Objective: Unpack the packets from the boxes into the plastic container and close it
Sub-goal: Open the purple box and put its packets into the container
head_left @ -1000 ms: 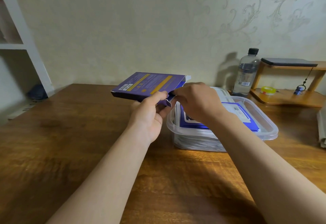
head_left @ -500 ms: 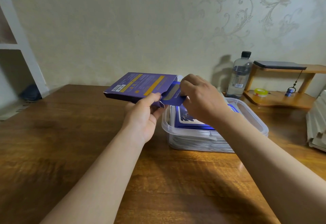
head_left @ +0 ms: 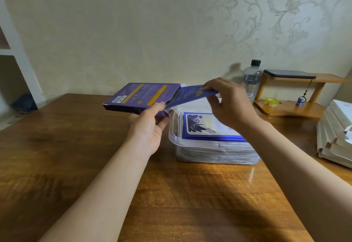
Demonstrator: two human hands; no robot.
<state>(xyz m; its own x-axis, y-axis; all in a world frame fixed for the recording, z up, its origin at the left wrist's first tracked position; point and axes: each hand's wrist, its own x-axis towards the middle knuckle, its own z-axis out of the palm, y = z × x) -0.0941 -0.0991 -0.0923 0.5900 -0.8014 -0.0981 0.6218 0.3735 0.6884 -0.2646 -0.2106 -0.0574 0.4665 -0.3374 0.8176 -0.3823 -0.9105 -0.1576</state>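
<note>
My left hand (head_left: 150, 125) grips a flat purple box (head_left: 141, 96) with yellow stripes, held level above the table with its open end facing right. My right hand (head_left: 226, 102) pinches a blue packet (head_left: 188, 95) that sticks halfway out of that open end. Just below and to the right stands the clear plastic container (head_left: 211, 151), open, stacked with several packets; the top packet (head_left: 205, 125) is blue with a white panel. No lid is visible.
The wooden table (head_left: 76, 156) holds a water bottle (head_left: 251, 79) and a small wooden shelf (head_left: 293, 106) at the back right, against the wall. A stack of white flattened boxes (head_left: 337, 135) lies at the right edge. A white shelf unit (head_left: 21, 64) stands at the far left.
My right hand has drawn the blue packet further out of the box, moving right and slightly up. The left hand keeps the box steady.
</note>
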